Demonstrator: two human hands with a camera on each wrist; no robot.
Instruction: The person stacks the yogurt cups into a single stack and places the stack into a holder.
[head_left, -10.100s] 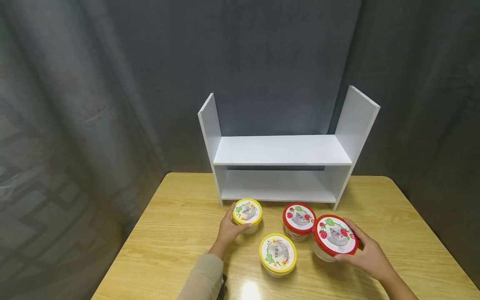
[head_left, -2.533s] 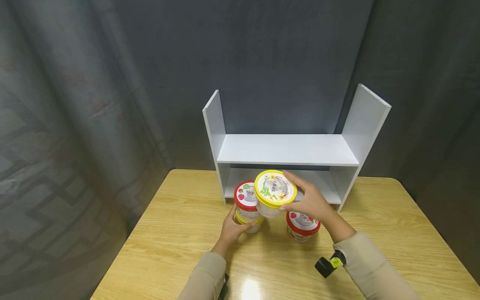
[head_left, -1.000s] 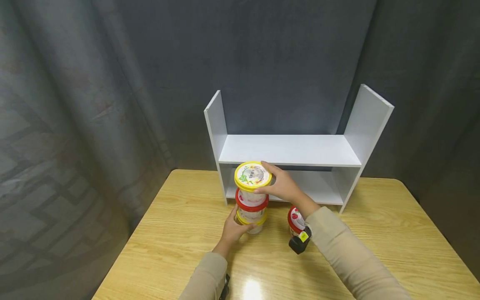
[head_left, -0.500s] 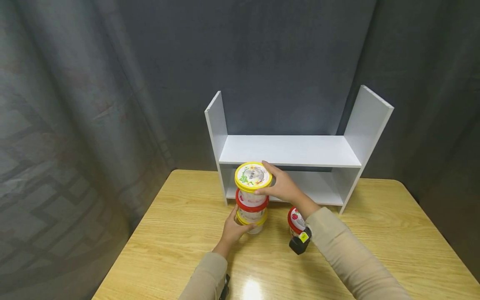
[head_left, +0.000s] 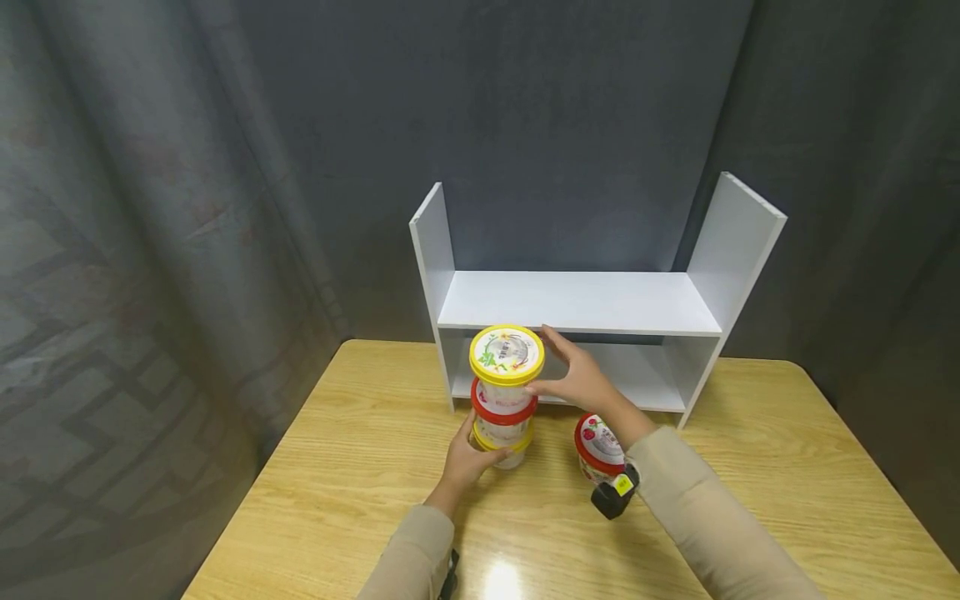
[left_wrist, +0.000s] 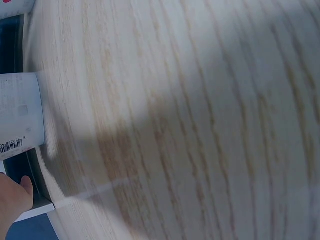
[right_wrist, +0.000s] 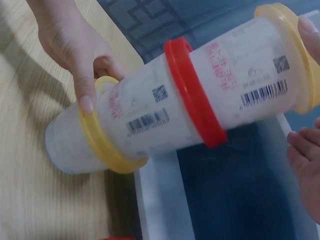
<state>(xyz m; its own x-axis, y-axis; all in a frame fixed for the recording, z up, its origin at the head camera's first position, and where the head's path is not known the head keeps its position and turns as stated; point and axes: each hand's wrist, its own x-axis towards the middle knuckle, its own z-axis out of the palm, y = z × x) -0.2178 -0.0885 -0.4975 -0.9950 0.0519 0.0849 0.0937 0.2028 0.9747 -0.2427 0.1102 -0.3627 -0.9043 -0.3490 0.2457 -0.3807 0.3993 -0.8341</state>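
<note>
Three tubs stand stacked in front of the shelf. At the bottom, the yellow-lidded tub (head_left: 513,458) is gripped by my left hand (head_left: 461,467), thumb and fingers on its lid rim. The red-lidded tub (head_left: 504,402) sits upright on it, and another yellow-lidded tub (head_left: 507,354) tops the stack. My right hand (head_left: 581,379) is spread just right of the top tub, fingers apart from its lid. In the right wrist view the middle tub (right_wrist: 145,107) shows its barcode. A second red-lidded tub (head_left: 600,442) stands on the table, partly behind my right wrist.
A white two-level shelf (head_left: 577,300) stands right behind the stack, with upright side panels. The wooden table (head_left: 360,433) extends to both sides. Grey curtain (head_left: 585,125) hangs behind. A black wrist camera (head_left: 611,498) is strapped to my right arm.
Both stacked upper tubs were set on the bottom one over the last ten seconds. Since half a second ago, my right hand has let go of the top tub and moved slightly right.
</note>
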